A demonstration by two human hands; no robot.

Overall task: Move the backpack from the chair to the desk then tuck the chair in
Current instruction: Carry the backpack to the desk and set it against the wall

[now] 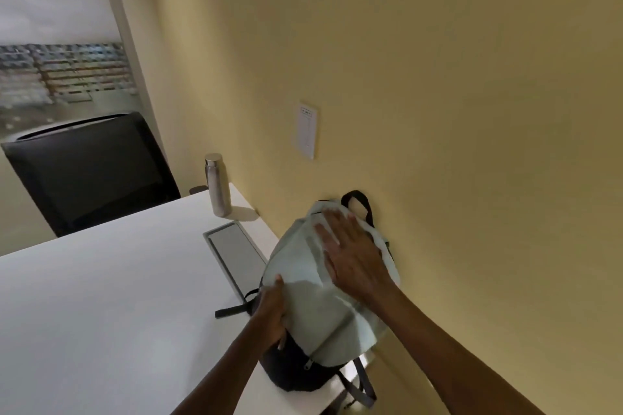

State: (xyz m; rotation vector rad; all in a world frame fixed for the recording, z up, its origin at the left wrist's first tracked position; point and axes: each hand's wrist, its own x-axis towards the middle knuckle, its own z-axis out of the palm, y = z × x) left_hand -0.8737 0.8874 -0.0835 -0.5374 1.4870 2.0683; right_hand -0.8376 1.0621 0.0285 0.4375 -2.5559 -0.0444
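Note:
A pale green backpack [313,310] with a dark base and black top handle lies on the white desk [111,300], leaning against the yellow wall. My right hand [354,256] rests flat on its upper part, fingers spread. My left hand [271,310] grips the backpack's left side near the dark base. A black chair [91,172] stands beyond the desk's far edge; whether it is the task's chair I cannot tell.
A steel bottle [218,185] stands upright at the desk's far corner by the wall. A grey cable tray lid [236,253] is set into the desktop left of the backpack. A white wall plate [307,130] sits above. A window is at the upper left.

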